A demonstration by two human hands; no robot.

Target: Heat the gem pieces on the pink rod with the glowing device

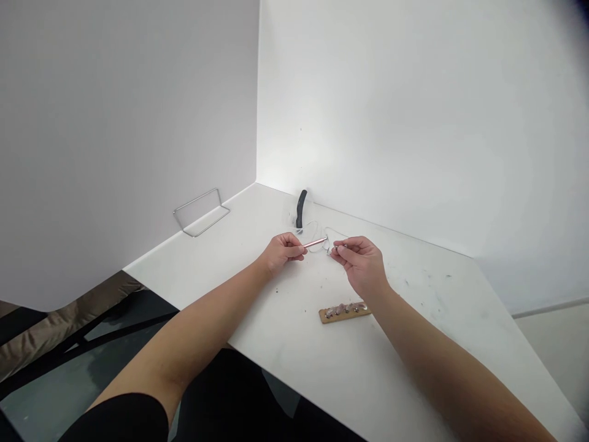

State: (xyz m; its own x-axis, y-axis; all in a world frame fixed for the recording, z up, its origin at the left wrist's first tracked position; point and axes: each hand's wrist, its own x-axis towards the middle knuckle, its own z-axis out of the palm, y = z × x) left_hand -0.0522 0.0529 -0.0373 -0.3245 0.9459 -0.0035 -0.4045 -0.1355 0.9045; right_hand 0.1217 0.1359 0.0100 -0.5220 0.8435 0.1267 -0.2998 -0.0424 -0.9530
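My left hand is closed on a slim pink pen-like stick, whose silvery tip points right toward the other hand. My right hand pinches a small shiny metal piece, mostly covered by the fingertips. A thin white cord loops behind and between the hands. Below them on the table lies a narrow brown strip bearing several small, shiny, pinkish clear pieces; my right forearm hides its right end.
A black curved piece stands near the back wall, beside something clear. On the left, a thin wire frame rests by the side panel. Small dark specks and smudges mark the white tabletop. The table's front edge runs beneath my left forearm.
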